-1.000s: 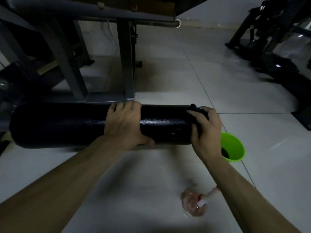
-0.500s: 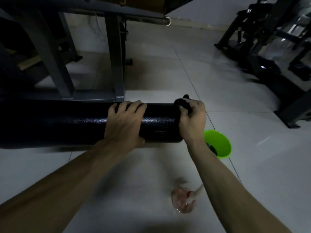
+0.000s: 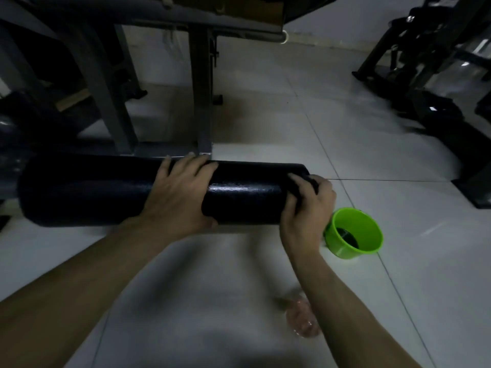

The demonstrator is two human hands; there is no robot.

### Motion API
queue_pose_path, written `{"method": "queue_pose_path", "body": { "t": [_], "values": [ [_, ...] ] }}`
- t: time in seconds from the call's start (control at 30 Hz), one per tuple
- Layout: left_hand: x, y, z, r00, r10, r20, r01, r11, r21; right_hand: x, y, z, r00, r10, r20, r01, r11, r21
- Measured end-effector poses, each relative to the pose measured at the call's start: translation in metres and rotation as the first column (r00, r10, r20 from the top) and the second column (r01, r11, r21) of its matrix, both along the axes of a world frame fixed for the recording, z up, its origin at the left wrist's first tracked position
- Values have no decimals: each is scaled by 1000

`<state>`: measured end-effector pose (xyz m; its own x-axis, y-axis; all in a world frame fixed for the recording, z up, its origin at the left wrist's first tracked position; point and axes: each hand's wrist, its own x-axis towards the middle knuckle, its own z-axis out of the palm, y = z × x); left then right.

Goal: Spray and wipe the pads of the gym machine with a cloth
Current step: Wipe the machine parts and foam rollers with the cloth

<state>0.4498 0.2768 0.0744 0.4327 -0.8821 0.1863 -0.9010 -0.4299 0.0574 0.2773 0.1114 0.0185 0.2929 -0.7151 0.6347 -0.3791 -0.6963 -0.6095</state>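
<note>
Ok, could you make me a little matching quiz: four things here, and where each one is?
1 left hand
2 cloth
3 green tub
4 spray bottle

a on the floor, nearest the person
b holding the pad at its middle
c bunched in the right hand, at the pad's end
d on the floor, beside the pad's end

Pairs: 1-b, 2-c, 3-d, 4-a

Green plastic tub (image 3: pixel 369 229) upright on pale tiled floor (image 3: pixel 372 155), something dark inside. Black equipment frames (image 3: pixel 446 120) along floor's far right edge.
</note>
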Motion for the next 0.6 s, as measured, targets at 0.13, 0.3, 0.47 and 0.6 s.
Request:
{"method": "queue_pose_path", "body": {
  "t": [0.13, 0.3, 0.47, 0.6],
  "values": [
    [28, 46, 4, 995, 95, 15, -94, 994, -49, 74, 79, 7, 942, 236, -240, -271, 955, -124],
    [47, 84, -3, 984, 175, -17, -176, 981, -84, 121, 116, 27, 819, 409, -403, -510, 840, -185],
    [64, 106, -18, 982, 190, -8, -189, 972, -143, 35, 33, 14, 815, 354, -459, -500, 830, -248],
    [69, 110, -27, 986, 165, -27, -167, 960, -224, 2, 15, 8, 929, 187, -318, -267, 936, -228]
  ]
}}
